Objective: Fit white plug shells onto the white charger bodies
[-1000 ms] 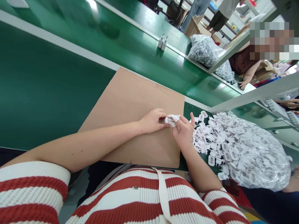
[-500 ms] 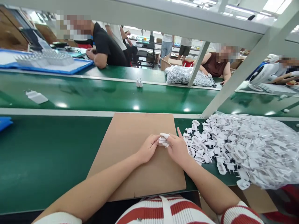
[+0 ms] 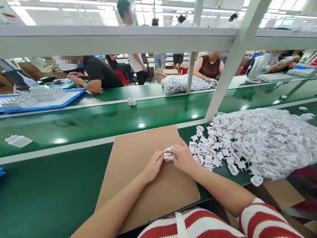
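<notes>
Over a sheet of brown cardboard (image 3: 138, 165), both of my hands meet around a small white plastic charger plug piece (image 3: 168, 156). My left hand (image 3: 153, 168) pinches it from the left, thumb and fingertips closed. From the right, my right hand (image 3: 183, 158) grips its upper part, with the fingers bent over it. My fingers cover much of the piece, so I cannot tell whether it is one part or two pressed together. Close to my right hand lie many loose white plug parts (image 3: 210, 150), some with pins showing.
A clear bag of white plug parts (image 3: 277, 142) spills open at the right. Beyond the bench runs a green conveyor belt (image 3: 160, 114) carrying a white charger (image 3: 18, 141). A slanted metal post (image 3: 224, 72) rises ahead. Co-workers sit across the line, near a blue tray (image 3: 71, 102).
The head view has tilted up and turned, so the scene sits differently. Both hands stay on the white piece; the raised finger of my right hand is now closer to the others.
</notes>
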A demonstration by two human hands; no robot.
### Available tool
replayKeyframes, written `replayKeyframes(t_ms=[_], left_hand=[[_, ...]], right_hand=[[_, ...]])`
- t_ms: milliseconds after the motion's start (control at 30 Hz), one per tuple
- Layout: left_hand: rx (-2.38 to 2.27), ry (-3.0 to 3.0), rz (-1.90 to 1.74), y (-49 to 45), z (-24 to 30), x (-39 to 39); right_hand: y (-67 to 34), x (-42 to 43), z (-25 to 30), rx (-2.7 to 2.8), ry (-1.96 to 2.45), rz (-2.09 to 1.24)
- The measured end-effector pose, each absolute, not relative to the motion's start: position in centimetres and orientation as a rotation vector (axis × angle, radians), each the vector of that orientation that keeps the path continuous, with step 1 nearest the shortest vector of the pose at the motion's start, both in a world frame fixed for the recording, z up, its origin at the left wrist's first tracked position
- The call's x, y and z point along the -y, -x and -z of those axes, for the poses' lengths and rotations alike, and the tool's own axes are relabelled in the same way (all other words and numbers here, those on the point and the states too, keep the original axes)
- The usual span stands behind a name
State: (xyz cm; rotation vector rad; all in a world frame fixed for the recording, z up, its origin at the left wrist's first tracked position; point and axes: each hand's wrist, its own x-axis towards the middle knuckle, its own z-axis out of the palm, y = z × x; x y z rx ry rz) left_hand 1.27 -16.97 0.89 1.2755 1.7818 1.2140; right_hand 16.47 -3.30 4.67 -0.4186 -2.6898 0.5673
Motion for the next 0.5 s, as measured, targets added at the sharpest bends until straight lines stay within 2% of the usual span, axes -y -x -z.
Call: replayKeyframes(t_ms=[200, 500], left_hand=[[-1.760, -1.263, -1.123, -0.6, -0.9, 17.0], [-1.898, -1.366, -1.019, -1.0, -0.9, 16.9]], right_hand=[[-16.2, 3.0, -4.6, 2.607, 0.457, -0.778], [-16.5, 1.2, -5.0, 2.507, 0.498, -1.342]])
